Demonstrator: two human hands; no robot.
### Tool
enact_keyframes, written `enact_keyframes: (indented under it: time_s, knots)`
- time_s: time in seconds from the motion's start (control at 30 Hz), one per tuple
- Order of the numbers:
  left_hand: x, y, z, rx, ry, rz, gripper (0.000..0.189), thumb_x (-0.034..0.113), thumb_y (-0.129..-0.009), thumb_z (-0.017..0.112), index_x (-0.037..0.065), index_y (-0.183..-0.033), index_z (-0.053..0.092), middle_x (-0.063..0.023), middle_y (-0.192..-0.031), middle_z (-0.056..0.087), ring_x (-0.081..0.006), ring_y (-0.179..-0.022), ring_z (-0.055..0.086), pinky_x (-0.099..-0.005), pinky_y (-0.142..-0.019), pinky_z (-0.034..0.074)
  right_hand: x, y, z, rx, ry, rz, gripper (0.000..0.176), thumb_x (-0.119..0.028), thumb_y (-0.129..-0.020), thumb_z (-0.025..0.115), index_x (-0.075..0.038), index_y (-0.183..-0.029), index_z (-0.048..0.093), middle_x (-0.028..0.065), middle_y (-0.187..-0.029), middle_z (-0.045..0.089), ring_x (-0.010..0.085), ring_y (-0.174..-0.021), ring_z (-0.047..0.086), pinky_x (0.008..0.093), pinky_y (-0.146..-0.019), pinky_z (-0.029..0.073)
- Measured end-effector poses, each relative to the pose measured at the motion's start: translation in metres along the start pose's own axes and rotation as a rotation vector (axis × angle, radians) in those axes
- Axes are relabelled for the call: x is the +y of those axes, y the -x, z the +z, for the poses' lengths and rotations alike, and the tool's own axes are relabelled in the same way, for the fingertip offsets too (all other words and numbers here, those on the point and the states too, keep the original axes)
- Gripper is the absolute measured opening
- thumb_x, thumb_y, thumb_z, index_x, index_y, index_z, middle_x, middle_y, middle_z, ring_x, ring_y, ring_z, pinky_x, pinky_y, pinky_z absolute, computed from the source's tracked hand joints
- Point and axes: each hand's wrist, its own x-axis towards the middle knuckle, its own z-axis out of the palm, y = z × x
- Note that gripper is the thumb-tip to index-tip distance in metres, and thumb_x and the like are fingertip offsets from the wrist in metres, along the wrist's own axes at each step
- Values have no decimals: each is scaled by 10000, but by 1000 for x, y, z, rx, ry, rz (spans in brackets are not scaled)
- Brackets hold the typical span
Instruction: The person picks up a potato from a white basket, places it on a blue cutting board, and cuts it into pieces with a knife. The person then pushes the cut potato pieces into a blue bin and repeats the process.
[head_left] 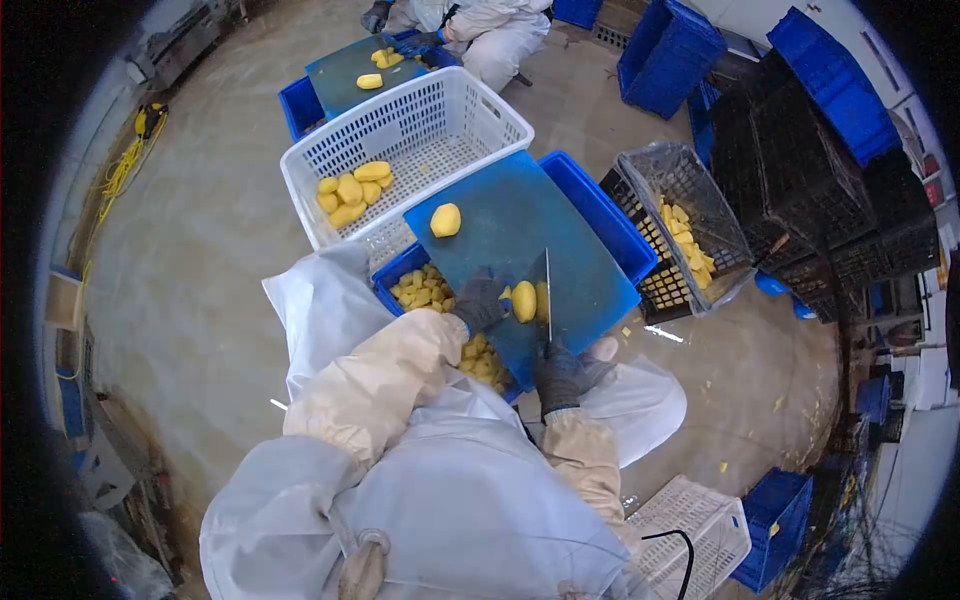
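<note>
My right hand, in a dark glove, is closed around the handle of a knife. The blade stands on edge over the blue cutting board, beside a peeled potato. Left of that potato is my left hand, gloved too, at the board's edge; its fingers are too unclear to read. A second whole potato lies near the board's upper left corner. Cut yellow chunks fill the blue crate under the board.
A white basket with several peeled potatoes stands ahead. Beyond it, a co-worker works at another board. A lined black crate with cut pieces is at right, near stacked crates. A white crate lies lower right.
</note>
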Motion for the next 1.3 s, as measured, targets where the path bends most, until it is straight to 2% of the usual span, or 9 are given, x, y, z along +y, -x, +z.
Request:
enact_keyframes:
  time_s: [0.17,0.23,0.33,0.67,0.87,0.93,1.03,1.13,1.3]
  knots:
    - [-1,3,9,49,104,-16,499,316,-711,627,146,-1167,518,-205,-1148,476,-374,-1046,481,-466,-881,390,11,5,25,358,-35,-175,218,-293,-804,548,-79,-773,577,163,-699,622,342,-644,619,476,-571,473]
    - [12,6,-2,84,63,13,482,330,-717,624,156,-1157,528,-172,-1159,480,-360,-1062,474,-477,-880,385,20,-2,47,497,37,-239,306,-348,-862,479,-62,-849,586,186,-720,626,357,-643,602,465,-652,453]
    - [13,0,10,188,-19,114,443,339,-735,611,164,-1136,544,-144,-1157,486,-344,-1072,457,-481,-869,383,-1,12,21,145,-66,-103,295,-333,-858,488,-66,-760,564,194,-690,617,356,-637,601,451,-623,461]
    - [23,-6,1,6,-8,10,402,335,-738,613,158,-1095,563,-123,-1143,484,-331,-1069,441,-496,-833,382,-19,9,2,45,49,-161,246,-297,-838,488,-61,-825,558,189,-685,619,347,-640,621,464,-575,487]
    - [18,-15,16,-28,-7,24,466,307,-713,628,121,-1129,529,-141,-1150,479,-333,-1071,446,-504,-821,390,-19,-16,30,262,-49,-241,277,-292,-837,480,-63,-980,543,171,-749,634,354,-688,623,463,-634,498]
    - [16,-13,22,27,-48,30,478,302,-704,631,117,-1132,524,-143,-1138,485,-346,-1063,449,-510,-814,393,-34,-4,-5,-75,-37,-166,296,-314,-842,474,-71,-1002,531,191,-846,628,373,-774,613,476,-696,484]
    - [21,-12,14,-71,-66,8,651,375,-738,584,117,-1301,382,-188,-1255,448,-391,-1168,399,-513,-979,293,-25,-5,10,-77,-131,-61,324,-341,-844,469,-66,-1005,526,205,-883,618,390,-819,599,493,-729,466]
    - [24,-7,13,76,-60,11,481,305,-708,629,122,-1140,522,-151,-1174,481,-364,-1097,437,-509,-843,390,-19,-5,21,93,-137,-128,327,-358,-845,467,-70,-981,539,209,-824,619,400,-786,598,501,-705,464]
    - [33,-6,-8,37,-33,-11,496,318,-709,623,134,-1158,518,-155,-1193,482,-353,-1126,430,-512,-887,364,-19,-12,20,170,-100,-167,313,-356,-830,481,-60,-858,578,214,-799,616,405,-756,594,498,-688,463]
